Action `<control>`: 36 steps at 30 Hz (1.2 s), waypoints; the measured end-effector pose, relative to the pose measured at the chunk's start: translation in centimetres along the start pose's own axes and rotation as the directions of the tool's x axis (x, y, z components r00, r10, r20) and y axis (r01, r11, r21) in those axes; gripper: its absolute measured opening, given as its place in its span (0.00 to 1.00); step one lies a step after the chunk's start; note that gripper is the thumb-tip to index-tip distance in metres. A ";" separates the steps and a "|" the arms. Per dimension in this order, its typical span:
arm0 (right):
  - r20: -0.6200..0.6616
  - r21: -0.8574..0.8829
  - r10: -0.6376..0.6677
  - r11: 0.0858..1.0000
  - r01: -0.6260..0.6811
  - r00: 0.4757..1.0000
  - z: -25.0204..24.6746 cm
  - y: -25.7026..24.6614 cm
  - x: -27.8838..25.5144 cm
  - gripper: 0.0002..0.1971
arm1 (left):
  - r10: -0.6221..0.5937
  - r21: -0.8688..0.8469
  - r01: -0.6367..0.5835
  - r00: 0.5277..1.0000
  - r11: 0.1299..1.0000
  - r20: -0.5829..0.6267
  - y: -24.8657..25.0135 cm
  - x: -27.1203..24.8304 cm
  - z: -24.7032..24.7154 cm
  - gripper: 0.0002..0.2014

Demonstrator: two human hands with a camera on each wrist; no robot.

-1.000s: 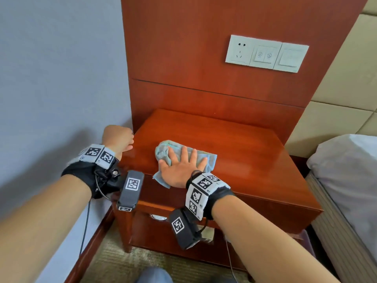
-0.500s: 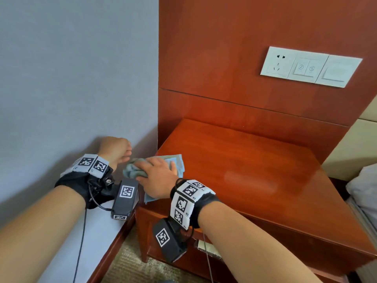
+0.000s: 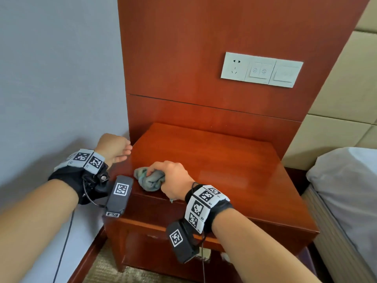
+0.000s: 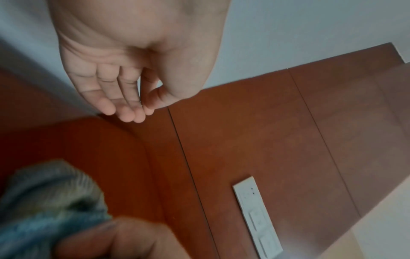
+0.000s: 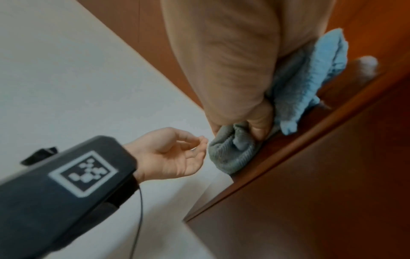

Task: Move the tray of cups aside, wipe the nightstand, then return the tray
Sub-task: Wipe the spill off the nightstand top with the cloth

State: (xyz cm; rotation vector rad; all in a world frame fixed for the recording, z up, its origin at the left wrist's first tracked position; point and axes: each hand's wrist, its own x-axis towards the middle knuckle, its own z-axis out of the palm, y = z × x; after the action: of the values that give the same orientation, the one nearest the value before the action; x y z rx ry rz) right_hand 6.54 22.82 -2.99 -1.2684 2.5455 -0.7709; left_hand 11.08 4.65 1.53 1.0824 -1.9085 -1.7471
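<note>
The red-brown wooden nightstand (image 3: pixel 224 160) stands against a matching wall panel. My right hand (image 3: pixel 171 178) grips a bunched blue-grey cloth (image 3: pixel 150 177) at the top's front left corner; the right wrist view shows the cloth (image 5: pixel 299 84) crumpled under my curled fingers (image 5: pixel 259 122). My left hand (image 3: pixel 116 148) hovers just off the top's left edge, fingers loosely curled, holding nothing; the left wrist view shows the empty palm (image 4: pixel 124 84). No tray or cups are in view.
A grey wall (image 3: pixel 61 78) runs close along the nightstand's left side. A white socket and switch plate (image 3: pixel 262 69) sits on the panel above. A bed with white bedding (image 3: pixel 346 190) stands to the right. Carpet (image 3: pixel 106 270) lies below.
My right hand went from lying flat on the spread cloth to gripping it bunched up, at the front left corner. The head view shifted. My left hand stayed by the left edge.
</note>
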 end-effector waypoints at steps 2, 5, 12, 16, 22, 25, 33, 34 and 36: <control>-0.052 -0.021 0.104 0.994 -0.105 0.993 -2.3 3.1 -2.2 0.26 | 0.028 -0.008 -0.027 0.997 1.000 0.067 1.1 -1.1 3.6 0.06; -0.168 -0.035 0.272 0.959 -0.282 0.947 -5.8 8.2 -6.5 0.26 | 0.068 0.011 -0.072 0.979 0.997 0.192 2.4 -3.7 9.8 0.05; -0.350 -0.048 0.528 0.815 -0.578 0.773 -11.7 15.8 -14.5 0.23 | 0.067 0.179 -0.178 0.865 0.968 0.497 2.1 -10.6 22.5 0.12; -0.390 0.012 0.446 0.877 -0.480 0.806 -12.3 16.5 -14.6 0.25 | 0.190 0.260 -0.404 0.789 0.877 0.584 1.2 -12.2 26.4 0.04; -0.235 -0.034 0.464 0.874 -0.485 0.854 -12.3 16.5 -13.8 0.49 | 0.342 0.453 -0.713 0.673 0.535 0.656 1.1 -10.7 27.5 0.27; -0.077 -0.136 0.538 0.828 -0.544 0.839 -11.9 17.3 -13.9 0.52 | 0.352 0.395 -0.825 0.539 0.405 0.765 0.8 -10.7 27.1 0.31; 0.006 -0.304 0.598 0.764 -0.569 0.801 -10.6 17.3 -11.1 0.49 | 0.163 0.433 -0.866 0.479 0.250 0.863 0.0 -10.1 28.2 0.20; 0.026 -0.304 0.592 0.772 -0.558 0.806 -10.3 16.7 -10.4 0.48 | 0.144 0.462 -0.854 0.502 0.240 0.853 0.1 -9.4 27.3 0.22; 0.062 -0.277 0.551 0.811 -0.516 0.832 -9.6 15.4 -8.9 0.45 | 0.124 0.513 -0.827 0.548 0.228 0.827 0.5 -8.5 25.3 0.22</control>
State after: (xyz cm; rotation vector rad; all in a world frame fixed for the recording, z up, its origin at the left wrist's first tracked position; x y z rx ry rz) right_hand -2.31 40.99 -3.50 -0.5545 2.7312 -0.2331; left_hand -1.03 28.30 -0.78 -0.2524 -3.2902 -0.5231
